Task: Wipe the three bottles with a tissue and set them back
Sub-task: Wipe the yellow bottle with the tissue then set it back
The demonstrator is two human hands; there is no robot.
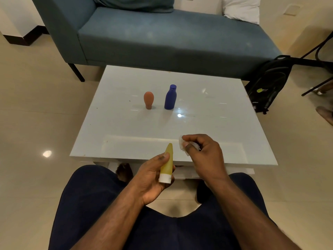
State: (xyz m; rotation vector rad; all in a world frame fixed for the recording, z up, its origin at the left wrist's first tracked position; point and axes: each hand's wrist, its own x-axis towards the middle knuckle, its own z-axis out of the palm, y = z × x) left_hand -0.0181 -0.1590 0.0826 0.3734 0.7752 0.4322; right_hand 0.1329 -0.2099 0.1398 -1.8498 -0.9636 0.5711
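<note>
**poster1:** White glossy table [216, 112] in front of a blue-grey sofa [162, 37], beige tiled floor all round, one black backpack [268, 83] leaning off to the right. Person's sitting at the near edge, dark trousers, both arms in shot.

**poster2:** ok how many bottles are you counting?

**poster1:** Three total. Two standing upright on the table, side by side but not touching: one orange bottle [148, 99] that's standing on its narrow end, and one blue bottle [170, 97] with a cap just to its right. The third, a yellow bottle [167, 164] with a white cap, is off the table, up over the near edge.

**poster2:** who's got that one?

**poster1:** The left hand [153, 177], fingers wrapped round the lower part, thumb pressed on the side, white cap pointing down toward the lap and the tapered tip pointing away.

**poster2:** and the tissue?

**poster1:** One tissue [182, 144], white, scrunched up in the right hand [201, 154], pinched between thumb and curled fingers. It's just beside the yellow one's tip, small gap, not touching.
</note>
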